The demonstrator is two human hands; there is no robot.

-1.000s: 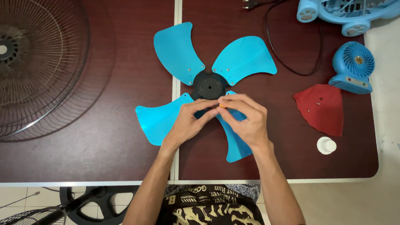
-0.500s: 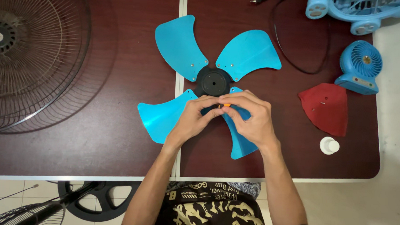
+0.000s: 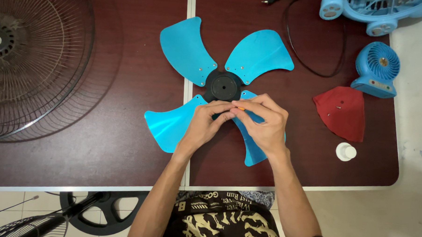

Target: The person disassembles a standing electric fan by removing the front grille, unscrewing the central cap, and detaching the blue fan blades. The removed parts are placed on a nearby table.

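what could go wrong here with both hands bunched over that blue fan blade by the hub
1. The small orange piece pinched between the left hand and right hand is tiny; a slip could send it off across the dark table.
2. Both hands press on one blue blade near the black hub; the thin blade might flex or the fan might rotate.
3. Two small screws lie loose on the red blade; a bump may scatter them.

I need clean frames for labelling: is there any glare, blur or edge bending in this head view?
Head view: sharp overall, with no motion blur on the left hand or right hand; soft sheen on the blue fan blades and the dark red table; shadows faint; the wire fan guard is cut off at the frame edge; no clear bending.
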